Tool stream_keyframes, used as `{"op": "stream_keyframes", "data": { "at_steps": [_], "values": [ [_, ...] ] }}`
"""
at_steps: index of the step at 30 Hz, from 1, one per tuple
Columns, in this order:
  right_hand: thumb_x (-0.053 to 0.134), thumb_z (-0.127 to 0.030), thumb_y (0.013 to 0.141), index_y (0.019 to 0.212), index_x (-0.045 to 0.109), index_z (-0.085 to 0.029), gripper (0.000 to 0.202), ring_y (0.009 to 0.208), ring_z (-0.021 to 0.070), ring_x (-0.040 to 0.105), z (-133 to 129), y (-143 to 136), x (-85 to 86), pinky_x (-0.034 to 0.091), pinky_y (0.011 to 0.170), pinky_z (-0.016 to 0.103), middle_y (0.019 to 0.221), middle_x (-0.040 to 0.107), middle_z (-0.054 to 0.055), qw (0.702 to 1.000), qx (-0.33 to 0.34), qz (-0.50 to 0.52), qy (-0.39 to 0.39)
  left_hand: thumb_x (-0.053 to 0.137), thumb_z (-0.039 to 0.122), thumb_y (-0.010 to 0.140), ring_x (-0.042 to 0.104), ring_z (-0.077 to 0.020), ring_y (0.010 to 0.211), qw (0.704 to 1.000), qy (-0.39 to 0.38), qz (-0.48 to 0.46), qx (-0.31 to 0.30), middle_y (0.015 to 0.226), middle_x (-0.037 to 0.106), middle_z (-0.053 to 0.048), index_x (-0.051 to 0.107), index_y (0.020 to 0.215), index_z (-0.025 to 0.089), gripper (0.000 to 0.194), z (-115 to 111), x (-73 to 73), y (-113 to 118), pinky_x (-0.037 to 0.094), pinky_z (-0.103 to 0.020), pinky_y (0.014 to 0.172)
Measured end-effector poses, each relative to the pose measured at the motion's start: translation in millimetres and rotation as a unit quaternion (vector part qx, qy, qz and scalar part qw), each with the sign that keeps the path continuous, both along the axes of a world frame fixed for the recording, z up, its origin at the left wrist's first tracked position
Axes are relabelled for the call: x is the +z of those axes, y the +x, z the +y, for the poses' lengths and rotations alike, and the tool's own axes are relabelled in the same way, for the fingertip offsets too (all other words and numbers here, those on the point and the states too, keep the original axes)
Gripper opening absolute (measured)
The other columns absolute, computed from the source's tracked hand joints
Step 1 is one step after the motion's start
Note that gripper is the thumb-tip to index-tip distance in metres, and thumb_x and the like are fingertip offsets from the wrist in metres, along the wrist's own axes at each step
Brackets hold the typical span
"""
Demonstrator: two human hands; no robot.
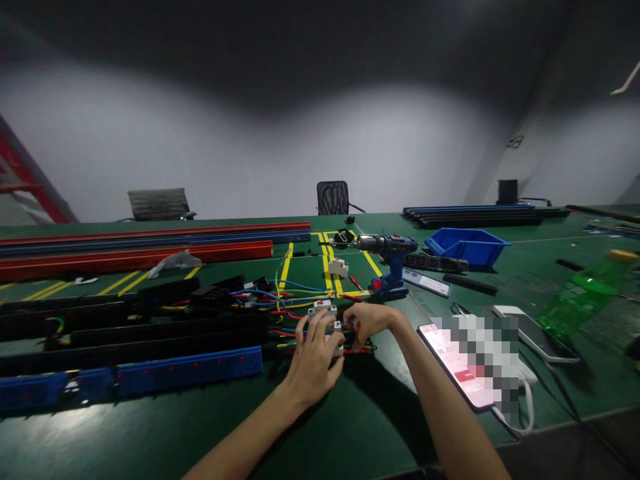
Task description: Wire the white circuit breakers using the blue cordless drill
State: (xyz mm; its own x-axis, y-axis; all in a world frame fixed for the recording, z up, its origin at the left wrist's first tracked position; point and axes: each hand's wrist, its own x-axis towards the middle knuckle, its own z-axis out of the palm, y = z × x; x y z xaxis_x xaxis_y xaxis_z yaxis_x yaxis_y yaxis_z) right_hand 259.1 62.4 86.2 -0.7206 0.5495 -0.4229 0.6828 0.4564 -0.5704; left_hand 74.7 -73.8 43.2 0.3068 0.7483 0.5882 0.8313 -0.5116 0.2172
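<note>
My left hand [314, 363] is wrapped over a white breaker block [324, 307] at the ends of the coloured wires [287, 331], near the middle of the table. Close on its right, my right hand [364, 323] has its fingers curled at wire ends beside the block; what they pinch is too small to make out. The wires run left into long black channels [170, 333]. A blue strip [190, 371] lies in front of these channels. Another white breaker [339, 267] sits apart, beyond my hands.
A blue cordless drill [395, 260] stands behind my right hand. Farther right are a blue bin [467, 247], a lit phone [457, 367] with a white cable, another phone [537, 337] and a green bottle [583, 293]. Orange-red strips [225, 251] lie at the back left.
</note>
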Motion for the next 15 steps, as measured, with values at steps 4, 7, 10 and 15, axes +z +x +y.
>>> {"op": "stream_keyframes", "data": {
  "at_steps": [4,7,10,15],
  "values": [
    [0.089,-0.044,0.047,0.088,0.059,-0.018,0.057,0.066,0.0119,0.055,2.7,-1.3,-0.6,0.035,0.054,0.021,0.074,0.061,-0.006,1.0,0.012,0.008,0.015,0.064,0.023,0.083,0.035,-0.0314,0.141,1.0,-0.007,-0.003,0.0,0.136,0.051,-0.011,0.063,0.104,0.024,0.021,-0.6,0.9,0.3,0.019,-0.06,0.117],
    [0.089,-0.046,0.046,0.083,0.058,-0.019,0.055,0.065,0.0108,0.051,3.6,-0.9,-1.3,0.032,0.053,0.022,0.074,0.057,-0.007,0.999,0.017,0.013,0.039,0.065,0.023,0.082,0.034,-0.0315,0.141,1.0,-0.004,-0.004,-0.001,0.135,0.052,-0.011,0.063,0.104,0.024,0.021,-0.8,0.8,0.5,0.019,-0.059,0.117],
    [0.089,-0.047,0.047,0.081,0.057,-0.019,0.055,0.066,0.0106,0.049,4.4,0.3,-2.8,0.03,0.053,0.022,0.074,0.056,-0.007,0.999,0.019,0.018,0.045,0.065,0.024,0.082,0.033,-0.0313,0.142,1.0,-0.004,-0.006,0.0,0.135,0.052,-0.011,0.063,0.104,0.024,0.022,-0.7,0.0,0.7,0.019,-0.059,0.116],
    [0.088,-0.051,0.047,0.081,0.056,-0.02,0.056,0.065,0.0102,0.047,6.8,1.8,-5.5,0.029,0.053,0.023,0.074,0.054,-0.007,0.999,0.021,0.011,0.044,0.065,0.023,0.082,0.034,-0.032,0.141,1.0,0.001,-0.004,0.0,0.135,0.052,-0.012,0.063,0.104,0.024,0.023,-0.5,-1.1,1.0,0.019,-0.06,0.116]
  ]
}}
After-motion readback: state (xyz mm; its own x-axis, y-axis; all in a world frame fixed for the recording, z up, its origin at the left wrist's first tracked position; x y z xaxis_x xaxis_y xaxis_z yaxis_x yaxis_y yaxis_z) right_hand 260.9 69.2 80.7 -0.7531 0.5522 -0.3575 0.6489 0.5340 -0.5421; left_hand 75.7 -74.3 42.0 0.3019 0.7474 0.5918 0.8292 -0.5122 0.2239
